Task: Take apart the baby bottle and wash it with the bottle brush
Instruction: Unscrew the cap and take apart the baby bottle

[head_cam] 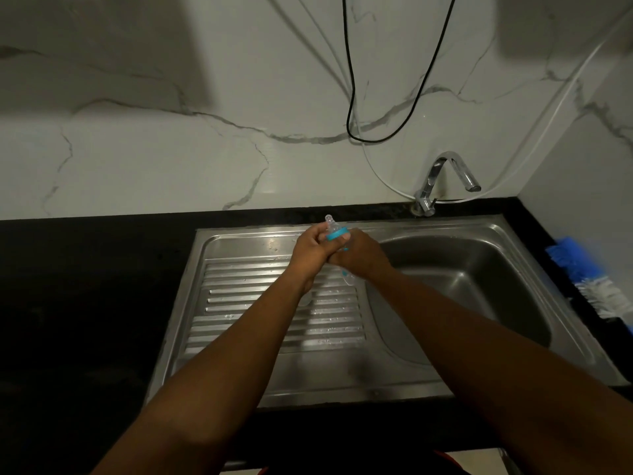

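**Both hands on the bottle, over the back of the sink**

Marble-veined wall (171, 149) fills the top, with a black cable (351, 97) looping down it. Below runs the black counter (85, 286), and set into it the steel sink (342, 385): ribbed drainboard (239, 303) on the left, spotted with water drops, and basin (462, 286) on the right. At the counter's right edge lies the bottle brush (589, 282), blue and white bristles, well apart from the hands. The chrome tap (442, 180) stands at the sink's back edge, behind the basin, its spout turned right.

Now the action! Both arms reach in from the near edge and meet above the drainboard's far end, just beside the basin's left rim. The left hand (310, 250) has its fingers curled round the top of the baby bottle (347, 277). The right hand (363, 253) is wrapped round the clear body, whose base pokes out beneath that hand. The two hands touch each other. The bottle is tilted, top end away from the person. Its teal ring (337, 233) shows between the hands, and the clear teat (330, 221) sticks up above them, toward the sink's back edge.
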The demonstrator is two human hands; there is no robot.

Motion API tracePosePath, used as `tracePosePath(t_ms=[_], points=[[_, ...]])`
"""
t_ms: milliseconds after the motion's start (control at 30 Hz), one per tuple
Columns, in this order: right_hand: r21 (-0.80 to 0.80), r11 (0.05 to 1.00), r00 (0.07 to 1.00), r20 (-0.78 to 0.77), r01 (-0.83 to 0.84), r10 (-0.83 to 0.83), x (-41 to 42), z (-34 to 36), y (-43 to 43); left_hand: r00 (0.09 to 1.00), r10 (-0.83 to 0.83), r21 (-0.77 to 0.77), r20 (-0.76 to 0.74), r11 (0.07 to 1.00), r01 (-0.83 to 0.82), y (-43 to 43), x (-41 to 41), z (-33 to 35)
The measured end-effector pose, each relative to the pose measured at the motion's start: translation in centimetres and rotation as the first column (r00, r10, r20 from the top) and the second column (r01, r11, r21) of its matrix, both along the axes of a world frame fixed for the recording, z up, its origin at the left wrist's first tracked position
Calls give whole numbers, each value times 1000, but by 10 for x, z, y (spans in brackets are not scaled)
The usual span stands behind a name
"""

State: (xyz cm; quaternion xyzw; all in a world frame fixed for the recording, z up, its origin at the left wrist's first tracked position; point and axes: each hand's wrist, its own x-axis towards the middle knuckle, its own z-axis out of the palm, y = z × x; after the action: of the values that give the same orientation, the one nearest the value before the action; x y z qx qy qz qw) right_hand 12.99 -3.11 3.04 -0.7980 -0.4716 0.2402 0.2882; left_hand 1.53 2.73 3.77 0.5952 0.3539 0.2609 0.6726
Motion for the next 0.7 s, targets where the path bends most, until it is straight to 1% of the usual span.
tracePosePath(t_ms=[67,133,233,300,433,533,600,667,700], points=[[10,1000,1000,24,-3,2,-4,-5,3,999,6,51,-43,999,-4,-1,2,3],[53,998,1000,6,18,-18,-7,-8,3,999,-14,34,-45,999,16,-2,3,6],[50,992,993,-39,113,-111,-7,-10,1,999,14,-132,35,991,-10,-2,1,5],[52,990,990,-61,128,-125,-4,-13,1,997,23,-174,70,985,-11,-1,-2,3],[83,993,996,-51,79,-75,-2,-14,0,999,37,-54,19,998,-36,2,-3,-3],[79,993,995,-41,90,-87,-4,-16,0,995,97,-33,11,995,-97,3,0,-6],[79,990,992,-38,120,-117,-5,-15,1,994,93,-74,56,993,-88,-1,2,-5],[75,985,986,-62,157,-153,-4,-12,2,988,92,-168,124,983,-70,-4,2,-4],[73,983,984,-67,169,-165,-4,-11,2,986,91,-190,143,980,-62,-4,3,-4]])
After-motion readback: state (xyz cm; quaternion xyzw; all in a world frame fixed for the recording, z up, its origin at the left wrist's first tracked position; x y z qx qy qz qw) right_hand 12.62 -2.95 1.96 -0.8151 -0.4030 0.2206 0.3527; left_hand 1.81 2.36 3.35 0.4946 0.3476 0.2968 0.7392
